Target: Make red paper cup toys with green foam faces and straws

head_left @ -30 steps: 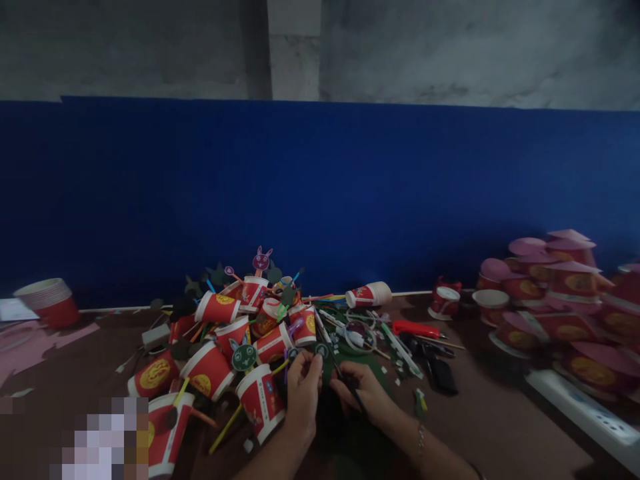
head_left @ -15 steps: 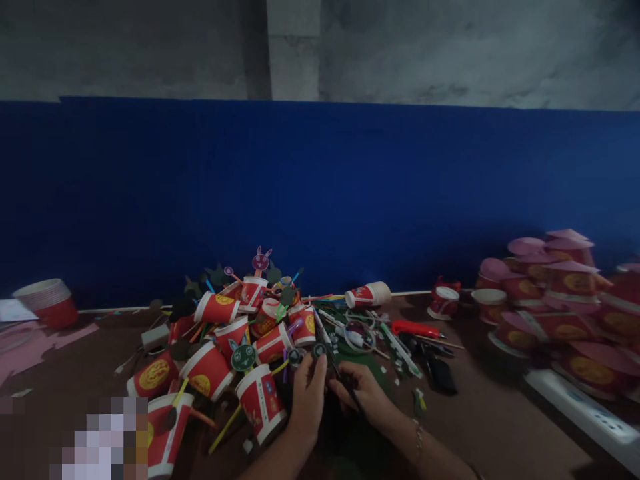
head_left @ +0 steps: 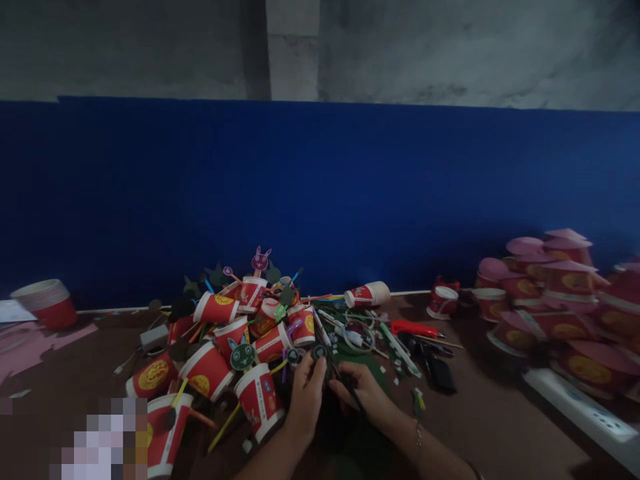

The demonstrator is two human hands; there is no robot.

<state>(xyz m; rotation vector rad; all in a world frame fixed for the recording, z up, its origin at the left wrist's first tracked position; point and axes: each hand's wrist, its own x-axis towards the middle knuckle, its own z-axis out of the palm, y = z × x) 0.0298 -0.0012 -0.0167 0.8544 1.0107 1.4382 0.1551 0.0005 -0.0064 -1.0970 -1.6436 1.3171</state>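
Note:
My left hand point(head_left: 307, 383) pinches a small dark green paper disc point(head_left: 319, 351) with a pale mark on it. My right hand point(head_left: 363, 390) is closed around dark scissors point(head_left: 356, 399), their narrow blades pointing up beside the disc. Both hands are close together over dark green paper point(head_left: 367, 363). Just left of my left hand, a red paper cup point(head_left: 260, 403) stands tilted below a green rabbit-face cutout point(head_left: 243, 357). A heap of more red cups point(head_left: 207, 370) with straws and paper cutouts spreads behind it.
A box cutter point(head_left: 415, 327) with a red handle and a black object point(head_left: 440, 373) lie to the right. A tape roll point(head_left: 359, 333) rests among paper scraps. Pink-topped cups point(head_left: 570, 287) are piled far right, near a white power strip point(head_left: 583, 403). Stacked cups point(head_left: 47, 303) stand far left.
Almost nothing differs. Both hands keep their hold on the disc and scissors, and the view has shifted very slightly.

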